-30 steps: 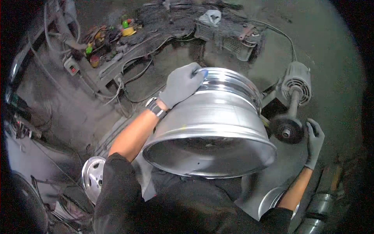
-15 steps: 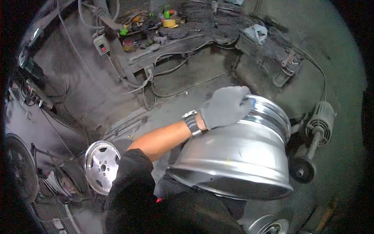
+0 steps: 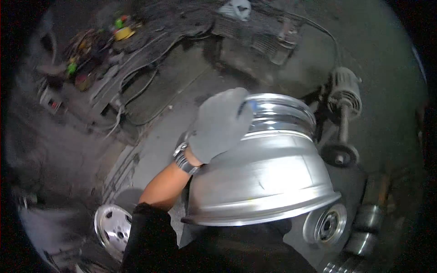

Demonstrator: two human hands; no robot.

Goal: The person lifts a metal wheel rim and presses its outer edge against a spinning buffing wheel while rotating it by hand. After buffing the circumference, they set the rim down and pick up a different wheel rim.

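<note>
My left hand (image 3: pixel 221 125), in a grey glove with a metal-banded watch (image 3: pixel 183 158) at the wrist, grips the upper edge of a large silver wheel rim (image 3: pixel 268 170). Its fingers curl over the left side of the shiny, narrower upper lip; the fingertips are partly hidden. A small blue patch (image 3: pixel 253 106) shows beside them. The wide, duller barrel spreads down toward my body, its lower flange tilted up at the right. My right hand is out of view.
A motor (image 3: pixel 344 88) with a shaft and dark round wheel (image 3: pixel 339 155) stands at right. Another wheel rim (image 3: pixel 109 227) sits lower left, one more (image 3: pixel 325 224) lower right beside shiny cylindrical pieces (image 3: pixel 368 218). A cluttered bench (image 3: pixel 102 88) with cables stands upper left.
My view has turned right, so the bench and motor appear further left. The wheel rim has tilted, hiding its lower opening. My left hand keeps its hold on the upper edge.
</note>
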